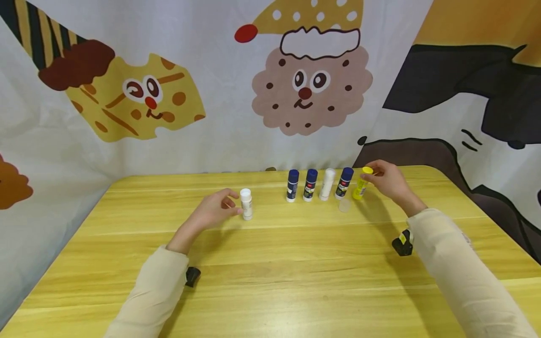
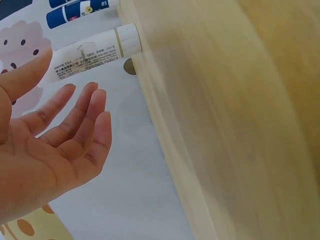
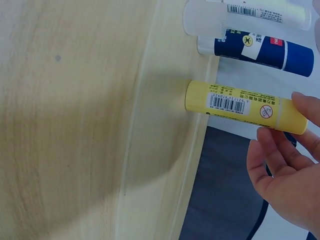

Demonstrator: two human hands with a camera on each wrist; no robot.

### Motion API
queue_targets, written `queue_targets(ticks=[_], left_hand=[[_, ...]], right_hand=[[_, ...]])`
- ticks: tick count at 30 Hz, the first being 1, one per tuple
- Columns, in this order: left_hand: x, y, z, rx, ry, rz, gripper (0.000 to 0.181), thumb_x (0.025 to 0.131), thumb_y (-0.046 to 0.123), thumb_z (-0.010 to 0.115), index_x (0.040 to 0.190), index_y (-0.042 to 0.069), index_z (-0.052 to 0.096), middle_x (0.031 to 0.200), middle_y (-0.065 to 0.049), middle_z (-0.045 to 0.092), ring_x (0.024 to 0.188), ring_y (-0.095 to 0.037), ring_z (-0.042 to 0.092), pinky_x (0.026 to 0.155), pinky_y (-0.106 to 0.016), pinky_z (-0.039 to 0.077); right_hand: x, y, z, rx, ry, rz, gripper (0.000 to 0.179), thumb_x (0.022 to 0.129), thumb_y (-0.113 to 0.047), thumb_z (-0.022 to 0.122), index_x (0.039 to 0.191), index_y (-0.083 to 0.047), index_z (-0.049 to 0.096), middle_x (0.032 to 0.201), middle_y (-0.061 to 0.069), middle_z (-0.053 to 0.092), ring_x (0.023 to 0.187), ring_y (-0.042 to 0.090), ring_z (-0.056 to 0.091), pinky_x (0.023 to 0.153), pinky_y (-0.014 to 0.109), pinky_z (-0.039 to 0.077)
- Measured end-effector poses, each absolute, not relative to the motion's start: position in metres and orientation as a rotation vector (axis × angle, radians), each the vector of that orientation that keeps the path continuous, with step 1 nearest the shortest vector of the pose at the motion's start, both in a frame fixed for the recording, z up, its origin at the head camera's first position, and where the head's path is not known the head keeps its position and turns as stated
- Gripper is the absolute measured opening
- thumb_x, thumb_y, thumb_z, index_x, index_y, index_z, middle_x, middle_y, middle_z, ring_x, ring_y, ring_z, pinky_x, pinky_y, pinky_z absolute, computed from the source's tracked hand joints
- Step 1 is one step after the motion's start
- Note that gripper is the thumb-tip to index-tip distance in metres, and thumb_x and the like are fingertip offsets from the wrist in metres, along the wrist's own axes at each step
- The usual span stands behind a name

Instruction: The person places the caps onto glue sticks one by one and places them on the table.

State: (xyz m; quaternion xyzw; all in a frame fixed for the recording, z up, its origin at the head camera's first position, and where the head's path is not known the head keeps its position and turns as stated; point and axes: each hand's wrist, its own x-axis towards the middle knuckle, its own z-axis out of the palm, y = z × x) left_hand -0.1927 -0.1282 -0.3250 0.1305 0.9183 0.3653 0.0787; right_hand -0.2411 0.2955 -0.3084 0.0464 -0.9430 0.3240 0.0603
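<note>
My left hand [image 1: 216, 209] is beside a white glue stick [image 1: 246, 205] that stands upright on the table. In the left wrist view its fingers [image 2: 85, 120] are loosely bent, with a gap between them and the white glue stick [image 2: 95, 51]; the thumb overlaps its upper end. At the right, my right hand [image 1: 390, 180] pinches the top of a yellow glue stick [image 1: 360, 187] between thumb and fingers. The yellow glue stick [image 3: 235, 103] has its base at the tabletop, and its barcode shows in the right wrist view.
Left of the yellow stick stand blue glue sticks [image 1: 292, 186], [image 1: 310, 185], [image 1: 344, 183] and another white one [image 1: 327, 184]. A translucent round piece [image 1: 344, 205] is in front of them. Behind the wooden table [image 1: 274, 272] hangs a cartoon-printed cloth [image 1: 228, 150].
</note>
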Motion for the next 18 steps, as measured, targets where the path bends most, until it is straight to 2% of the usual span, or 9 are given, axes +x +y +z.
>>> queue_targets(ticks=[13,18], left_hand=[[-0.195,-0.124,-0.323,0.392,2.761,1.095,0.036,0.087,0.022,0.063,0.117,0.004,0.054,0.100,-0.012,0.061,0.091,-0.026,0.057,0.075,-0.039,0.046],[-0.196,-0.123,-0.323,0.387,2.763,1.091,0.035,0.088,0.022,0.063,0.118,0.005,0.054,0.100,-0.012,0.061,0.090,-0.026,0.057,0.074,-0.040,0.046]], right_hand=[[-0.238,0.300,-0.307,0.146,-2.892,1.052,0.050,0.092,-0.027,0.055,0.126,0.008,0.041,0.114,0.026,0.047,0.100,0.038,0.049,0.079,0.044,0.046],[-0.234,0.305,-0.303,0.152,-2.918,1.058,0.055,0.092,-0.031,0.054,0.128,0.008,0.039,0.117,0.028,0.047,0.099,0.038,0.050,0.080,0.046,0.047]])
